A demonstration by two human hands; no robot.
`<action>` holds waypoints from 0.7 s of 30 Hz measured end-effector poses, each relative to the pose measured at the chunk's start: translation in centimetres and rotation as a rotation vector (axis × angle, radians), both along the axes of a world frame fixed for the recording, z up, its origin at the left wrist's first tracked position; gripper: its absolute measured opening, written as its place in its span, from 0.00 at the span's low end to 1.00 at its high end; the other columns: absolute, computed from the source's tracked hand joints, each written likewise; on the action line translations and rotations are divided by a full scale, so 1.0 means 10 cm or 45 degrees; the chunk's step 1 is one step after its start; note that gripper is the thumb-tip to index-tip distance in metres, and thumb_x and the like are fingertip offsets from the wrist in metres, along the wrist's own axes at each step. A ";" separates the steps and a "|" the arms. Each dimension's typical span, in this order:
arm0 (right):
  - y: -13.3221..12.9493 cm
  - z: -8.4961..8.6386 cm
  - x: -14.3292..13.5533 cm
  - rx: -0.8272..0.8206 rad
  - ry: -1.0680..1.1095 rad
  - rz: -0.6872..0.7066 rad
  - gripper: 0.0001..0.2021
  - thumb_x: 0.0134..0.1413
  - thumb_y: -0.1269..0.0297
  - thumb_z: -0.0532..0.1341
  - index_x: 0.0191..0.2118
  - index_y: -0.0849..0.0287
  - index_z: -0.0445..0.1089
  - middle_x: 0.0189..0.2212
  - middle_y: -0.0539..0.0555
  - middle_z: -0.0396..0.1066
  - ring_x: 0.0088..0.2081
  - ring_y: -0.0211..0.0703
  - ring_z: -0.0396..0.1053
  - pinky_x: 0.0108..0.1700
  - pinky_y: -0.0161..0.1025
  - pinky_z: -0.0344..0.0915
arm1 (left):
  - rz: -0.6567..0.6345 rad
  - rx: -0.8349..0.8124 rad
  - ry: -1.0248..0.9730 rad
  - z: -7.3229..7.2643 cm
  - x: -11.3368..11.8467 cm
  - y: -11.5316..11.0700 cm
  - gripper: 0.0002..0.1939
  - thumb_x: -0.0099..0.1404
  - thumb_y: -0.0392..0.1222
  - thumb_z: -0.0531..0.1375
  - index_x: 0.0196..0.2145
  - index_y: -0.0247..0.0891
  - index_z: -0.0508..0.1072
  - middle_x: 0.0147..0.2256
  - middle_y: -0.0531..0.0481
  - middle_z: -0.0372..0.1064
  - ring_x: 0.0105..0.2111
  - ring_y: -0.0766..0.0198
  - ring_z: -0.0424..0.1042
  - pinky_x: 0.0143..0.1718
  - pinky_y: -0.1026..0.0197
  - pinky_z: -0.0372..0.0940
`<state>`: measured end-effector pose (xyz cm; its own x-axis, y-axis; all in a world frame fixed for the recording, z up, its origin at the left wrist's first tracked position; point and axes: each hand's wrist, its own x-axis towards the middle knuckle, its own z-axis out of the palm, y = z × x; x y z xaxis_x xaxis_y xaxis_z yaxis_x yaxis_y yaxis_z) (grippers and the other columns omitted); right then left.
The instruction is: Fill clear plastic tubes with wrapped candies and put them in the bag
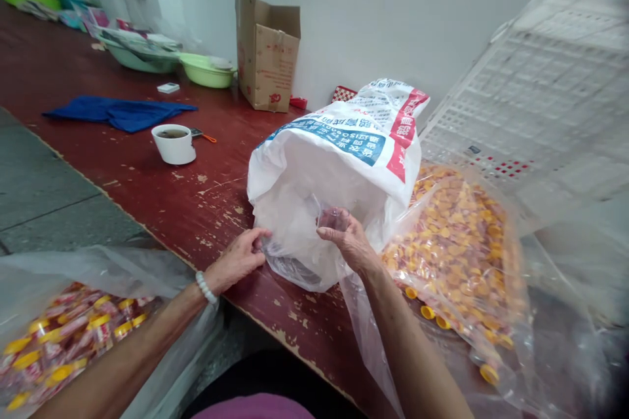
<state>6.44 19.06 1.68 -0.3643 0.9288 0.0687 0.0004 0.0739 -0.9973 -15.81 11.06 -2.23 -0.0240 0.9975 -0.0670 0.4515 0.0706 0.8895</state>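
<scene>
Head view: sack [344,144] lay mouth-forward on the bench [216,193].
Right hand [351,242]: grip closed around clear plastic piece [331,217] at the sack's mouth.
Left hand [236,258]: touched the lip; pinching, could not tell.
Progress: yellow-topped containers [101,327] bagged at 8 o'clock; yellow caps [462,242] loose at 4; held piece showed no cap.
Edges: bench edge below left wrist; crate [555,91] leaned at 2.
Room: red surface showed toward cup [174,149], 10 o'clock.

The person wears 1 pale beaded bracelet [206,288] and purple and black clothing [253,407].
</scene>
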 end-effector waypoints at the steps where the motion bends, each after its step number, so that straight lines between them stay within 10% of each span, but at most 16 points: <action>1: -0.04 -0.01 -0.01 -0.049 0.068 0.013 0.20 0.36 0.64 0.69 0.39 0.57 0.64 0.33 0.48 0.69 0.36 0.37 0.67 0.39 0.35 0.62 | 0.020 -0.057 -0.188 0.04 0.00 -0.02 0.19 0.49 0.34 0.54 0.42 0.36 0.65 0.29 0.53 0.59 0.27 0.64 0.61 0.30 0.62 0.56; 6: -0.20 -0.04 -0.08 -0.206 0.213 0.043 0.23 0.33 0.68 0.71 0.39 0.56 0.65 0.33 0.49 0.70 0.38 0.39 0.68 0.39 0.36 0.62 | 0.053 -0.062 -0.803 0.21 0.11 -0.11 0.12 0.48 0.31 0.57 0.32 0.38 0.59 0.27 0.57 0.58 0.28 0.68 0.60 0.31 0.66 0.56; 15: -0.40 0.00 -0.14 -0.115 0.120 0.248 0.18 0.43 0.66 0.66 0.43 0.58 0.66 0.36 0.50 0.69 0.35 0.36 0.65 0.36 0.34 0.61 | -0.165 0.017 -1.021 0.32 0.58 0.01 0.27 0.54 0.41 0.66 0.51 0.41 0.65 0.36 0.53 0.67 0.36 0.67 0.66 0.38 0.66 0.60; 21: -0.42 0.01 -0.02 0.060 -0.162 0.242 0.20 0.47 0.73 0.58 0.49 0.55 0.65 0.44 0.54 0.65 0.42 0.40 0.66 0.39 0.36 0.65 | -0.008 0.109 -1.054 0.28 0.72 0.09 0.18 0.55 0.43 0.64 0.44 0.36 0.71 0.40 0.49 0.69 0.39 0.63 0.68 0.43 0.62 0.61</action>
